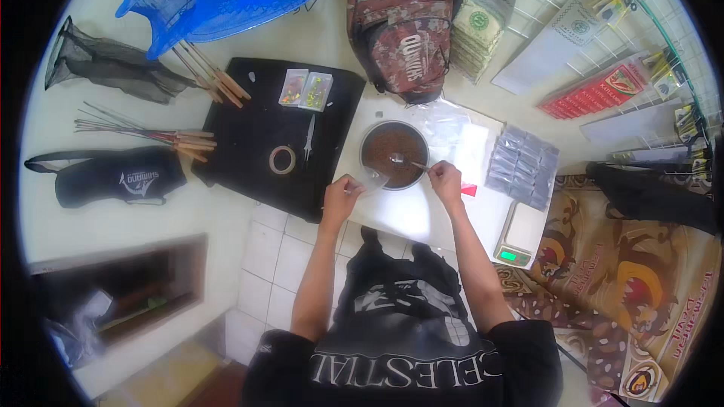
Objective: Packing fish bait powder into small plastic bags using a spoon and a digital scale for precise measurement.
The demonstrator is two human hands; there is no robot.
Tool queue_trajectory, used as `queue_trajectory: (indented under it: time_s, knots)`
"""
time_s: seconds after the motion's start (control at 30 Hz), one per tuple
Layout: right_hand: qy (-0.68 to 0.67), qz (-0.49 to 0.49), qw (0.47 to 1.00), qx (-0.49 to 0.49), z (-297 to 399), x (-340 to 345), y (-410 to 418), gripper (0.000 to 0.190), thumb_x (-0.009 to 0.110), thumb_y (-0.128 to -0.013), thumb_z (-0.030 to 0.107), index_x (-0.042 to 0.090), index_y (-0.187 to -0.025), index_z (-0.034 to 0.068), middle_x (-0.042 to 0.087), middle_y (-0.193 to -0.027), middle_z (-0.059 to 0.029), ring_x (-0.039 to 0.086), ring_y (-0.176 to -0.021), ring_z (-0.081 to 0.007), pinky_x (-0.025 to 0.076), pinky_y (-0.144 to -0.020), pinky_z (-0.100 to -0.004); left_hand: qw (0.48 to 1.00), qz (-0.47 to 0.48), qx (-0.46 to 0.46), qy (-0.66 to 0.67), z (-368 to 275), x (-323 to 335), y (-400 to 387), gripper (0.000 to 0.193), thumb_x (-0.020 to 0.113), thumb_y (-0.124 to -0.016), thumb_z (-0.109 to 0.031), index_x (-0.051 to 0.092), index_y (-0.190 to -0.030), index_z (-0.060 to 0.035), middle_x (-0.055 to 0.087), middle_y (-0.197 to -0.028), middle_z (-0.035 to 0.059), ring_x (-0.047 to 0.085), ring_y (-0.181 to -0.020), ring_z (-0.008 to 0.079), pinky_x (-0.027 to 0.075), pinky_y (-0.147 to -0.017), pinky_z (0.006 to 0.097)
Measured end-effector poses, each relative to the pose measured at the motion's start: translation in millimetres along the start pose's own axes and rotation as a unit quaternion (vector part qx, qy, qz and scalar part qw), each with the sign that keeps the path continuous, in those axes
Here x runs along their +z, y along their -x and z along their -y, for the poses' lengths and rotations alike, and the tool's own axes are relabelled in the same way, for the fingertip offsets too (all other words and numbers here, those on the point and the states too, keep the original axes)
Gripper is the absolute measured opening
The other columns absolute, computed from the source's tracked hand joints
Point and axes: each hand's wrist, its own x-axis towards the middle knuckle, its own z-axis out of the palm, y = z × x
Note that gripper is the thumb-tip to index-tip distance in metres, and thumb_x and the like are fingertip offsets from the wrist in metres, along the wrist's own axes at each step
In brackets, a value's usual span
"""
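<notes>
A round metal bowl (362,165) with brown granular material (387,144) stands on the white table before me. My left hand (343,195) pinches a small clear plastic bag (373,178) at the bowl's lower left rim. On the other side, my right hand (445,179) holds the handle of a spoon (417,165), whose bowl end is over the brown grains. Clear plastic bags (447,118) lie behind the metal bowl, and a white sheet or pad (474,144) lies to its right.
Packed small bags (523,164) lie at the table's right, near a digital kitchen scale (517,234). On the black surface at left are a roll of tape (282,170), scissors (309,138) and an opened plastic box (305,90). A camouflage bag (407,45) is behind the bowl.
</notes>
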Motion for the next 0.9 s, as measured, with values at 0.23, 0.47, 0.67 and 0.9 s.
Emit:
queue_trajectory:
  time_s: [0.23,0.47,0.67,0.9]
  knots:
    - [-0.174,-0.091,0.980,-0.004,30,9,-15,0.017,0.057,-0.087,0.012,0.063,-0.089,-0.003,0.063,-0.070,-0.0101,0.059,-0.052,-0.0134,0.045,-0.050,-0.0271,1.000,0.005,0.023,-0.017,3,-18,-5,0.012,0.072,-0.074,-0.005,0.061,-0.078,-0.0001,0.064,-0.070,0.0080,0.057,-0.063,0.0144,0.045,-0.061,0.0289]
    - [-0.143,-0.057,0.988,-0.007,40,25,-12,0.023,0.055,-0.089,0.017,0.065,-0.093,-0.003,0.062,-0.064,-0.0117,0.058,-0.050,-0.0155,0.045,-0.049,-0.0292,0.997,0.004,0.041,-0.060,7,-29,-5,0.012,0.071,-0.073,-0.004,0.061,-0.079,0.0006,0.064,-0.071,0.0113,0.059,-0.063,0.0199,0.046,-0.063,0.0306]
    - [-0.098,-0.091,0.989,-0.070,32,24,-5,0.021,0.052,-0.090,0.014,0.064,-0.090,-0.003,0.063,-0.066,-0.0134,0.059,-0.050,-0.0170,0.046,-0.050,-0.0301,0.996,0.009,0.061,-0.061,7,-36,-7,0.011,0.070,-0.074,-0.003,0.061,-0.078,0.0008,0.064,-0.072,0.0121,0.061,-0.065,0.0217,0.046,-0.063,0.0311]
    - [-0.160,0.002,0.987,0.021,29,36,3,0.019,0.052,-0.090,0.011,0.063,-0.090,-0.005,0.064,-0.065,-0.0111,0.060,-0.047,-0.0145,0.045,-0.043,-0.0281,0.994,0.026,0.085,-0.063,12,-34,-19,0.015,0.070,-0.072,-0.009,0.059,-0.077,-0.0014,0.064,-0.074,0.0133,0.062,-0.071,0.0318,0.047,-0.064,0.0375]
